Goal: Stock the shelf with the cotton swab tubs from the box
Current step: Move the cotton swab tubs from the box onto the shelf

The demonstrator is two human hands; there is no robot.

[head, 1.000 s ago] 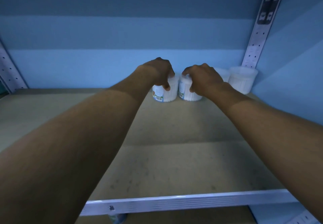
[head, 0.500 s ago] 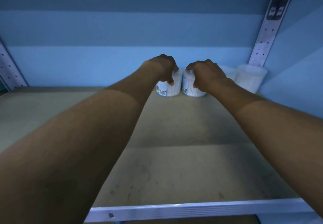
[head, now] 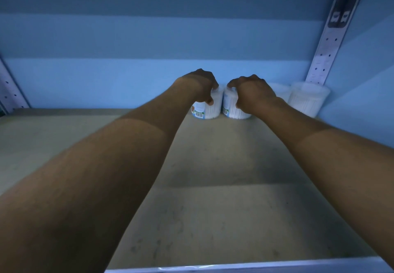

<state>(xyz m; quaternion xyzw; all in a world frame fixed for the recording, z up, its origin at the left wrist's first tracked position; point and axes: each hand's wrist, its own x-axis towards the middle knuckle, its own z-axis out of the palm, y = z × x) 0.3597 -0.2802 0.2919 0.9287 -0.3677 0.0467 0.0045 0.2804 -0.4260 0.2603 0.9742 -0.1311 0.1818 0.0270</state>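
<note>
My left hand (head: 201,88) grips one tub (head: 210,110), my right hand (head: 252,93) another (head: 231,107) at its 3 o'clock, tubs nearly touching on the shelf (head: 213,187).

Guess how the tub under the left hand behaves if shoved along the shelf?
The tub under the left hand is short and wide, so probably slides, not tips. Packed with swabs, likely light. Smooth clear wall may slip; the left hand grips it from above.

So on the shelf (head: 213,155), four tubs sit in a row along the back wall (head: 128,80): corner tub (head: 307,100) far right, another (head: 280,92) left of it, then two more (head: 232,108) (head: 207,110) further left.
</note>
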